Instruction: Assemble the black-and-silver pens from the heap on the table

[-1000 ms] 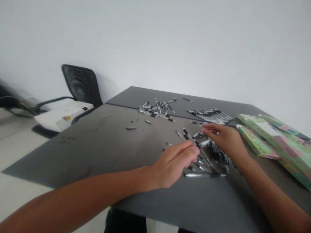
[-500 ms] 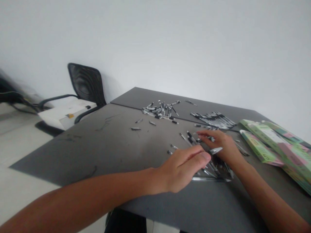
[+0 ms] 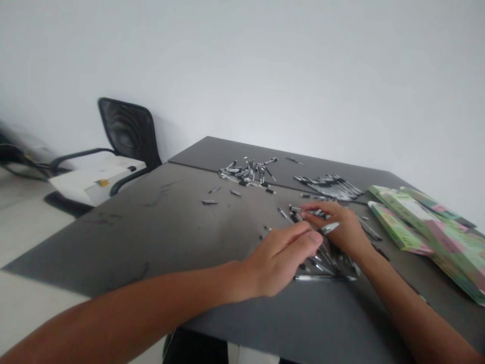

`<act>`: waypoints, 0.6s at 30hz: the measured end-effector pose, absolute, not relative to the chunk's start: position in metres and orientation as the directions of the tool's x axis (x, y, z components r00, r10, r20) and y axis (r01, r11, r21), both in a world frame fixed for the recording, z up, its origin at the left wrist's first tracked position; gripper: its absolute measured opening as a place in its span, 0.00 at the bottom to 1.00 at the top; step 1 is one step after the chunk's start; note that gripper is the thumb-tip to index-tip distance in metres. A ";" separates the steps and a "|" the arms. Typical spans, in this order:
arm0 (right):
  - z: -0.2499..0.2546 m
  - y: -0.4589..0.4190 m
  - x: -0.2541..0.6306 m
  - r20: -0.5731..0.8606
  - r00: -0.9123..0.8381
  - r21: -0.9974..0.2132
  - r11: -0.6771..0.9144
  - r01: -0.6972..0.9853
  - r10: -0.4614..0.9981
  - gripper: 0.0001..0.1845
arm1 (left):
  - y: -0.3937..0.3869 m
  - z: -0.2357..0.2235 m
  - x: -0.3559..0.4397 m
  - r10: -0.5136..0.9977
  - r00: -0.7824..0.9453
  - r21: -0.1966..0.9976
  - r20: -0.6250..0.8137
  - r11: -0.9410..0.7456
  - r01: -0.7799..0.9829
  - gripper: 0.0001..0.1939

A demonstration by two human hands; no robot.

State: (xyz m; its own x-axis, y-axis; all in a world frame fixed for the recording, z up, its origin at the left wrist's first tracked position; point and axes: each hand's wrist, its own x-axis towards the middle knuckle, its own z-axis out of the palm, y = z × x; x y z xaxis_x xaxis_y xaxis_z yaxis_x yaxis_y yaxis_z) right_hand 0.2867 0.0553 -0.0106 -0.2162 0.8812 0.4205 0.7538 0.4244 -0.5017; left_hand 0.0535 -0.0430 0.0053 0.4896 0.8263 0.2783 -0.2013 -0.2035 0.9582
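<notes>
Your right hand curls its fingers around a silver-tipped pen near the bench's right edge, so keep that pinch light while your left hand, fingers pressed together, rests beside the loose pens.

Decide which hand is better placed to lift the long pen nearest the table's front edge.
Left: the left hand sits beside the long pen, while the right hand seems to grip a silver-tipped pen.
</notes>
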 end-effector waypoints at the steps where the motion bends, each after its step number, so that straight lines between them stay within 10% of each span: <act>1: -0.010 0.054 0.286 0.405 -0.199 -0.559 0.414 0.718 0.892 0.12 | -0.042 0.004 0.054 0.832 0.489 0.961 0.263 -0.181 -0.210 0.20; 8: 0.015 0.022 0.267 0.115 -0.250 -0.992 0.096 -0.085 0.961 0.16 | -0.037 0.002 0.056 0.880 0.399 0.930 0.256 -0.111 -0.350 0.21; 18: 0.047 -0.015 0.252 -0.179 -0.540 -0.740 -0.474 -0.477 0.822 0.09 | -0.035 0.005 0.056 0.925 0.324 0.934 0.199 -0.080 -0.347 0.20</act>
